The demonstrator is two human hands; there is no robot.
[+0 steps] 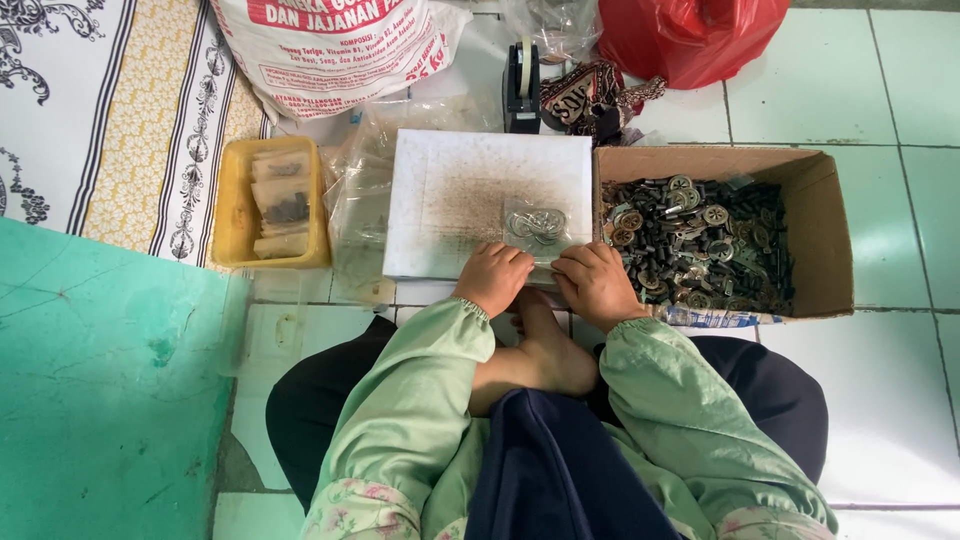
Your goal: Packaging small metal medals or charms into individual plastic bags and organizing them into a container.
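Note:
I sit cross-legged on a tiled floor in green sleeves. My left hand (493, 277) and my right hand (597, 282) rest side by side at the near edge of a white, stained board (450, 195). Both pinch the near end of a small clear plastic bag (537, 228) that holds several small metal rings and parts. The bag lies flat on the board, just beyond my fingertips. A cardboard box (825, 235) to the right of the board is filled with several small dark and silvery metal parts (700, 245).
A yellow tray (232, 205) with filled packets sits left of the board. A black tape dispenser (520, 85), a white printed sack (330, 45) and a red plastic bag (690, 35) lie beyond. Clear plastic bags (358, 215) lie beside the board. A green surface (100, 380) is at my left.

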